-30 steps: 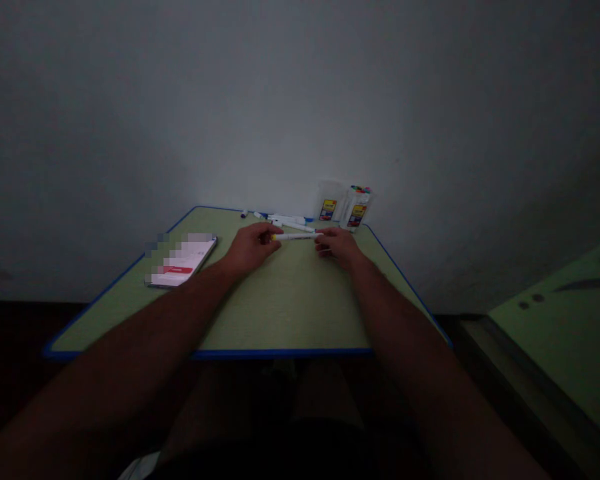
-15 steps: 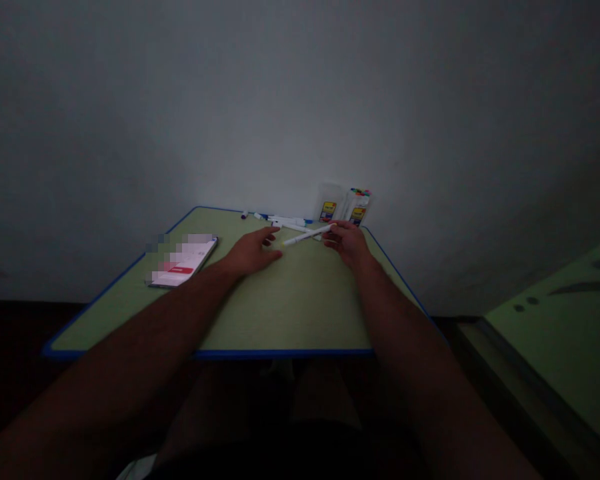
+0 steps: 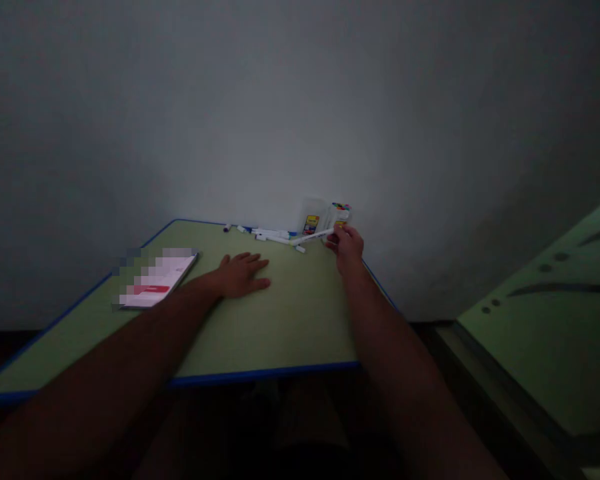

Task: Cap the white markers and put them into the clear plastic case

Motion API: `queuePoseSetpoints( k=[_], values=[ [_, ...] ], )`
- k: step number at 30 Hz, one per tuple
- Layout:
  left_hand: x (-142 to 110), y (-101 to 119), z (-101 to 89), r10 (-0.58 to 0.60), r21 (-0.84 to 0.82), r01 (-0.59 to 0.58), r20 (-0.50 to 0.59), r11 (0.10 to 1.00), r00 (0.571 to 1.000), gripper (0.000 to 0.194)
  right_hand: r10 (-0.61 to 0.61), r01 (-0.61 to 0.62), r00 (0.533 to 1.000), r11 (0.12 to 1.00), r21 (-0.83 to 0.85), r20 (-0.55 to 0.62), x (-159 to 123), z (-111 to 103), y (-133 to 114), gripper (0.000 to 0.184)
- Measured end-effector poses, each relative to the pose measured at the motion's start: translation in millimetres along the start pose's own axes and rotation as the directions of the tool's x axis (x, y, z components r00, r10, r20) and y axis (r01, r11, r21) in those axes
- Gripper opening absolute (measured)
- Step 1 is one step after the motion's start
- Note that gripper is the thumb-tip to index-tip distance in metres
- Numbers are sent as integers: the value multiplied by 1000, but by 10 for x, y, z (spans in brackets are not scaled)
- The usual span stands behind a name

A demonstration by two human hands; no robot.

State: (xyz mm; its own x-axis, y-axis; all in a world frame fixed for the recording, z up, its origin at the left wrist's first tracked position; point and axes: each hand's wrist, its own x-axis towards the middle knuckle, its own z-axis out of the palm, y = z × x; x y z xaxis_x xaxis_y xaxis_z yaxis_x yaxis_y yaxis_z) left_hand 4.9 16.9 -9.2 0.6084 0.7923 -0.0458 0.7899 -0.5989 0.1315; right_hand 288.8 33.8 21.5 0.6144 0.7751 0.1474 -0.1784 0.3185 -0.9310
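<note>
My right hand (image 3: 347, 247) pinches one end of a white marker (image 3: 314, 235) near the far right corner of the table. The marker points left, and its yellow tip is over the other pens. My left hand (image 3: 243, 275) lies palm down on the tabletop with its fingers spread, holding nothing. Beyond it, several white markers (image 3: 275, 237) lie in a loose pile at the table's back edge. One small white cap (image 3: 300, 249) rests just below the held marker's tip, and a purple-ended cap (image 3: 227, 228) is farther left.
A clear plastic case (image 3: 313, 215) with a yellow label stands against the wall. Beside it is a second case (image 3: 341, 212) with colourful pen ends on top, partly behind my right hand. A lit phone (image 3: 163, 279) lies on the left of the blue-edged table (image 3: 300, 320).
My left hand has drawn back toward me and flattened onto the table. My right hand still holds the marker, now closer to the second case. The view has shifted slightly.
</note>
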Motion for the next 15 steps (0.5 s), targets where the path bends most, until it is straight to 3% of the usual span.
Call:
queuePoseSetpoints(
  k=[7,12,15],
  values=[
    [44,-31,41,-8,5,8,-8,1000,1000,81,-211,183,964,968,-170,-164,354,-73,-326,12],
    [62,-46,57,-19,-5,19,-4,1000,1000,84,-410,324,890,877,-356,-198,755,-200,-762,17],
    [66,-45,56,-26,-12,25,-9,1000,1000,84,-515,386,844,777,-497,-150,1020,-266,-985,23]
  ],
)
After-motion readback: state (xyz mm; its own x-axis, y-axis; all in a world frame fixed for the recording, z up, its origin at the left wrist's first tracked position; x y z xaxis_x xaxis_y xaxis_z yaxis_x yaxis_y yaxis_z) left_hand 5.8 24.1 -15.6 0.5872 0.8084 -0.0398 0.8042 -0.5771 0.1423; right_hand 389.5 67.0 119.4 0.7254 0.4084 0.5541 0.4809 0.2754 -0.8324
